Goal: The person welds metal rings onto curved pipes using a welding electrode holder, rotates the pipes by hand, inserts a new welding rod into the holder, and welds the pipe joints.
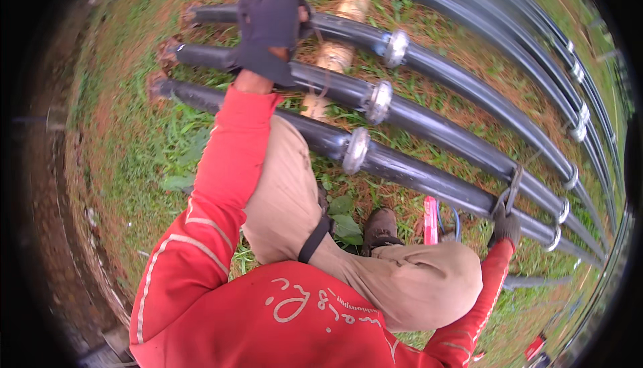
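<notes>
My left hand, in a dark glove, is curled at the upper middle over the black pipes; what its fingers hold is hidden. A thin cord hangs beside it. My right hand, also gloved, grips a dark looped strap or tool on the pipes at the right. Silver ring couplings encircle the pipes, which lie side by side across a light wooden log.
My bent knees are below the pipes, with a boot on the grass. A pink-and-white strip and blue loop lie by the pipes. A dirt channel runs along the left. A red object lies at lower right.
</notes>
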Action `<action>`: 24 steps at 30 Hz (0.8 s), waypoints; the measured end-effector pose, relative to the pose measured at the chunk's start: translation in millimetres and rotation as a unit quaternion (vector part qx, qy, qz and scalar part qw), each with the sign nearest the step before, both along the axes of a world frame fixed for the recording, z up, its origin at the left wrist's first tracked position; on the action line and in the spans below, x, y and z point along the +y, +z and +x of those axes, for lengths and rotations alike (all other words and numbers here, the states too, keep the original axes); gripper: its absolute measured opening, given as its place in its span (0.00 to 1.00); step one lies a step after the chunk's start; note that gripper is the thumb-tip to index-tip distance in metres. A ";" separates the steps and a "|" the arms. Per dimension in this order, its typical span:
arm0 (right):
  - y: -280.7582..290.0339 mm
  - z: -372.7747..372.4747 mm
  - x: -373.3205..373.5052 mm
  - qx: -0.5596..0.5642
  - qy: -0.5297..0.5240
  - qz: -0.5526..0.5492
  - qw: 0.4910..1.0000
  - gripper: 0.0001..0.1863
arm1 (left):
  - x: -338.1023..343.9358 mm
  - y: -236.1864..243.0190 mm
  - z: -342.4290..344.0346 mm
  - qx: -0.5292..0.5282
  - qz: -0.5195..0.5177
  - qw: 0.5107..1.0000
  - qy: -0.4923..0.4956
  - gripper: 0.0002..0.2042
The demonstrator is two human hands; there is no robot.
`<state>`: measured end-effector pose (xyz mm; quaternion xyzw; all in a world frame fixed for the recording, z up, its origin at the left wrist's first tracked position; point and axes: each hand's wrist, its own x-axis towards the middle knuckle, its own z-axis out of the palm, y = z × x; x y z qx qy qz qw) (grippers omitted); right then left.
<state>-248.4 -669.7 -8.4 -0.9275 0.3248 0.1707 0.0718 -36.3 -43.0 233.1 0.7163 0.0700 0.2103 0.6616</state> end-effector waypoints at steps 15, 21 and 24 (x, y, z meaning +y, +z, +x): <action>114.6 103.8 140.4 -0.064 0.139 0.004 0.988 0.36 | 81.5 -128.2 83.0 0.176 -0.289 0.938 0.080 0.17; 108.2 234.1 216.3 -0.067 0.312 0.033 0.947 0.44 | 43.6 -95.1 70.2 0.121 -0.287 0.949 0.057 0.15; 83.4 299.8 248.4 -0.016 0.370 0.011 0.929 0.51 | 44.5 -90.2 66.4 0.133 -0.312 0.940 0.040 0.15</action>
